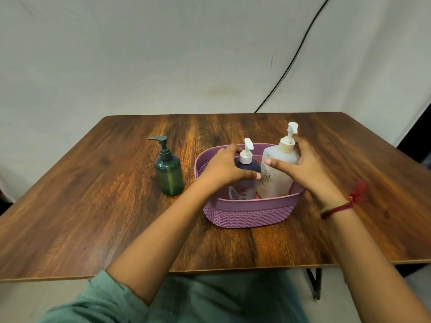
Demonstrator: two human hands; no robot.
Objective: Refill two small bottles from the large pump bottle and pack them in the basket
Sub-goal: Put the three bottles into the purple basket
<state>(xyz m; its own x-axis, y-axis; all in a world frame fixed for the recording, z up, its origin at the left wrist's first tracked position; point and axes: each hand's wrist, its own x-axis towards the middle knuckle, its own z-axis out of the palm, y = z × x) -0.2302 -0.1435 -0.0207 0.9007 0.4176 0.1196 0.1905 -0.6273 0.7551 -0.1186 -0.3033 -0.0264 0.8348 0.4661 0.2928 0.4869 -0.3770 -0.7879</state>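
Basket [251, 213]: purple, oval, knit-textured plastic, standing on the brown wood-grain table [93, 217]; two bottles stand upright inside it, side by side.
Left hand [225, 167]: curled round the shoulder of the small dark-blue plastic bottle with a white pump [241, 192], thumb across its front, fingers over the back.
Right hand [305, 169]: wrapped round the large white translucent pump bottle [277, 180], thumb on its front face, fingers behind the neck; blur hides how firm the hold is.
Green bottle [169, 176]: small, translucent green plastic with a dark pump, upright on the table just left of the basket, outside it and untouched.
Key relation: both held bottles have vertical long axes, so they clear the rim only straight up. The green bottle lies on the left hand's side, nearer that hand than the right.
Stage: unclear whether the bottles are going in or coming out.
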